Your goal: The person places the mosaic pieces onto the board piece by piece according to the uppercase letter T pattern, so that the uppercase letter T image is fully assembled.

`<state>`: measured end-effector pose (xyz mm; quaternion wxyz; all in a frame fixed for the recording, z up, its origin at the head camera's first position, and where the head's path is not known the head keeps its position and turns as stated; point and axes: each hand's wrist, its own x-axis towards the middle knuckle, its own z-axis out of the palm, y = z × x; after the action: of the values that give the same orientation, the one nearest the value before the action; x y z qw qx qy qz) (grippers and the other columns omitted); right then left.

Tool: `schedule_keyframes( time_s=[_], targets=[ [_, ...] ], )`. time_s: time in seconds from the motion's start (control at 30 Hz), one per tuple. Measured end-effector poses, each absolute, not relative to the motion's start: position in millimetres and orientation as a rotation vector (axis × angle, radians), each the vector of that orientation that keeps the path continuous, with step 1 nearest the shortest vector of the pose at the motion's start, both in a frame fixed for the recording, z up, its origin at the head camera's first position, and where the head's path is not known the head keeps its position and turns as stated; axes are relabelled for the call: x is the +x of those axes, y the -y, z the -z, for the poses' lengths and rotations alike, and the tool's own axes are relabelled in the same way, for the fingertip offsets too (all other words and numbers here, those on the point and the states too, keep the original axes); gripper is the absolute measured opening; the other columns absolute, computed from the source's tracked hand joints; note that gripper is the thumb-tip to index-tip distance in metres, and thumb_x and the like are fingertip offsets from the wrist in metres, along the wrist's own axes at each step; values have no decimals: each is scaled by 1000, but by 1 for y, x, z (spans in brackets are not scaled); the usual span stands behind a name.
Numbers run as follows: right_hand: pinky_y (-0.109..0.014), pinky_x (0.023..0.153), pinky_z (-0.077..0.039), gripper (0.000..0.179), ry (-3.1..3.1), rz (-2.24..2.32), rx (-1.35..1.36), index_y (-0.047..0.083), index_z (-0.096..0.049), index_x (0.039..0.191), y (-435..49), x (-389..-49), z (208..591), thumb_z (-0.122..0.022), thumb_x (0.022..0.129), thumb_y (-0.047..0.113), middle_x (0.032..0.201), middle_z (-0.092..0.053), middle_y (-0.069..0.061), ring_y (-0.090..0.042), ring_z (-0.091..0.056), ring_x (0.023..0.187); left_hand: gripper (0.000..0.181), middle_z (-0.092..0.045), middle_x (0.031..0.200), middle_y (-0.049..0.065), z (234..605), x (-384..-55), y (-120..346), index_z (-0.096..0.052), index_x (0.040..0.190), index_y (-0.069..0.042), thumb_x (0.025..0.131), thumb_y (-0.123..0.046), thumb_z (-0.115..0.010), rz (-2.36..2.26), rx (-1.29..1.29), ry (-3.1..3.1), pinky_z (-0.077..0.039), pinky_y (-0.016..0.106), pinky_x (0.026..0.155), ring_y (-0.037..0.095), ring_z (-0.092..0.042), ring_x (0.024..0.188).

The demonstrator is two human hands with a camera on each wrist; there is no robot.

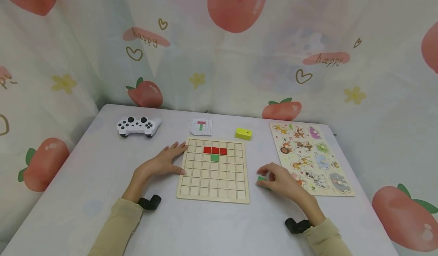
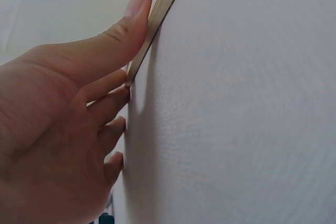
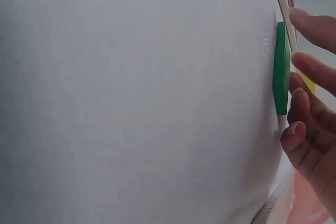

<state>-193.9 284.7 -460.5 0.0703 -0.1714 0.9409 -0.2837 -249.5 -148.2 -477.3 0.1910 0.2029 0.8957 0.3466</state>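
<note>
A wooden grid board [image 1: 195,189] lies on the table with three red tiles [image 1: 215,150] in a row and one green tile [image 1: 215,158] below the middle one. Along the board's left edge rests my left hand [image 1: 162,161], fingers spread and thumb at the rim. To the board's right, my right hand [image 1: 282,180] hovers low over a green piece [image 3: 282,72] lying flat on the table. Its thumb and fingers are apart, with fingertips right at the green top surface. The hand partly hides that piece in the head view.
Behind the board lie a small card [image 1: 201,127] printed with a red and green T and a yellow block [image 1: 243,134]. A white game controller [image 1: 138,127] sits at the back left. On the right is an animal puzzle board [image 1: 289,155], close to my right hand.
</note>
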Motion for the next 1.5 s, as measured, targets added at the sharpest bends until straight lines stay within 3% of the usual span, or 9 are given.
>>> schedule_keyframes(
  time_s=[0.43, 0.83, 1.2, 1.5],
  targets=[
    [-22, 60, -42, 22, -2793, 824, -459, 11, -70, 103, -288, -193, 459, -83, 87, 18, 92, -63, 2, -10, -48, 72, 101, -22, 171, 12, 477, -251, 148, -29, 163, -8, 83, -37, -85, -965, 580, -2531, 0, 57, 130, 36, -6, 161],
    [-23, 58, -40, 24, -2742, 864, -410, 11, -65, 102, -285, -193, 459, -83, 86, 14, 77, -56, 1, -12, -48, 70, 101, -23, 171, 11, 477, -250, 148, -30, 163, -8, 83, -36, -85, -961, 571, -2531, 0, 55, 131, 36, -6, 161],
    [-22, 60, -46, 12, -2779, 915, -464, 12, -69, 103, -280, -193, 459, -75, 93, 13, 83, -63, 4, -8, -53, 72, 102, -23, 171, 11, 480, -252, 149, -31, 162, -9, 82, -36, -86, -948, 569, -2533, 0, 55, 131, 36, -6, 161],
    [-21, 64, -49, 16, -2813, 944, -530, 14, -75, 111, -272, -195, 458, -69, 97, 8, 93, -69, 5, -7, -54, 76, 102, -21, 172, 8, 482, -253, 149, -29, 163, -11, 82, -38, -85, -935, 564, -2531, 1, 53, 131, 33, -5, 161]
  ],
)
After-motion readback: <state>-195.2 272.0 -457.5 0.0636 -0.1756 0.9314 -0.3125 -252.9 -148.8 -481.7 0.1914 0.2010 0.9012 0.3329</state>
